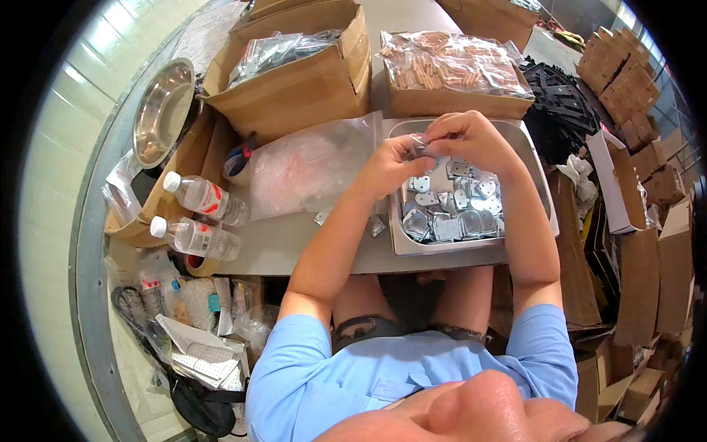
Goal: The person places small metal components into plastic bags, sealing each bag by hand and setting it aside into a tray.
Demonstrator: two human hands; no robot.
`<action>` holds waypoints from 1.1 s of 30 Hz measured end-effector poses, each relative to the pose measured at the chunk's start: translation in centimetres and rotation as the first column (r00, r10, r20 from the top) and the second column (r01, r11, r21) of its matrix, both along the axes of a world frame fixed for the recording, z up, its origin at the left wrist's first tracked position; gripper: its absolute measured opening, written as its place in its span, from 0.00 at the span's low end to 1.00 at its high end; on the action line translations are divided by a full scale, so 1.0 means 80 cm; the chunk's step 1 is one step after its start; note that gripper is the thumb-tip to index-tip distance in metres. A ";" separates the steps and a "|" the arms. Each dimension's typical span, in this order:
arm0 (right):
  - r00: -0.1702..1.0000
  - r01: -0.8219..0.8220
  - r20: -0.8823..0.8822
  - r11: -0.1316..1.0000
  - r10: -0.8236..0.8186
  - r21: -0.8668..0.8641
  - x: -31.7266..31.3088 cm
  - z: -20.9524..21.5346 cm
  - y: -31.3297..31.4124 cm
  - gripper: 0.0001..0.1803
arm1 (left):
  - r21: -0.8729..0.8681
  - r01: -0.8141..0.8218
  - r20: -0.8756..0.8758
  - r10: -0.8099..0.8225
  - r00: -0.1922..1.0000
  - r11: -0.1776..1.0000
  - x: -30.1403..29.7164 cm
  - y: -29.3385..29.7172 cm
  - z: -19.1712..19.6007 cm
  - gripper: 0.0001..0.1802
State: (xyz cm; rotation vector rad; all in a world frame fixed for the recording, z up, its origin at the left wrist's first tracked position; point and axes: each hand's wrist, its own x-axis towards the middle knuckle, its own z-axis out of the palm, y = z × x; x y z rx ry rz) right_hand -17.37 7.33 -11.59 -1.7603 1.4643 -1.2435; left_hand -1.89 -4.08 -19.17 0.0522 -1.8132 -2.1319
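My left hand (384, 168) and my right hand (471, 137) meet above a steel tray (532, 158) and pinch a small clear plastic bag (421, 144) between their fingertips. The tray holds several small flat metal brackets (451, 210). A loose bracket (376, 225) lies on the table just left of the tray, near my left forearm. A pile of empty clear plastic bags (313, 163) lies to the left of my hands.
A cardboard box of bagged parts (294, 81) and a box of bagged wooden dowels (453, 70) stand behind the tray. Two water bottles (199, 221), a tape roll and a steel bowl (163, 110) sit at left. Stacked cartons (641, 243) crowd the right.
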 end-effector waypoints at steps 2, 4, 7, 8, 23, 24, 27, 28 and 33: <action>0.996 0.074 -0.041 0.997 -0.074 0.011 -0.001 -0.001 0.001 0.06 | 0.006 -0.024 -0.004 0.024 1.000 1.000 -0.002 0.003 0.001 0.19; 0.986 0.149 -0.082 0.989 -0.147 0.021 0.000 0.000 0.001 0.06 | 0.014 -0.048 -0.008 0.048 0.999 0.999 -0.003 0.007 0.005 0.18; 0.955 0.238 -0.139 0.956 -0.262 -0.170 0.006 0.001 0.000 0.06 | 0.014 -0.200 -0.079 0.200 0.977 0.980 -0.004 0.011 0.014 0.17; 0.968 0.213 -0.105 0.967 -0.229 -0.143 0.008 0.002 0.000 0.05 | 0.005 -0.267 -0.112 0.265 0.958 0.964 -0.003 0.009 0.014 0.15; 0.995 0.093 -0.026 0.995 -0.092 0.038 0.014 -0.008 -0.006 0.05 | -0.126 -0.525 -0.149 0.507 0.849 0.842 0.006 0.018 0.018 0.06; 0.997 0.057 -0.046 0.997 -0.054 0.055 0.014 -0.008 -0.006 0.06 | -0.123 -0.512 -0.154 0.493 0.856 0.850 0.007 0.017 0.018 0.06; 1.000 0.003 -0.001 0.994 -0.003 0.106 0.012 -0.008 -0.005 0.06 | -0.019 -0.417 -0.167 0.409 0.897 0.908 0.008 0.015 0.020 0.06; 1.000 0.004 -0.002 0.994 -0.004 0.105 0.012 -0.008 -0.005 0.06 | -0.020 -0.417 -0.168 0.408 0.898 0.909 0.008 0.014 0.020 0.06; 0.999 -0.032 0.000 0.982 0.033 0.186 0.006 -0.002 0.000 0.06 | -0.049 -0.434 -0.176 0.420 0.890 0.900 0.010 0.016 0.026 0.05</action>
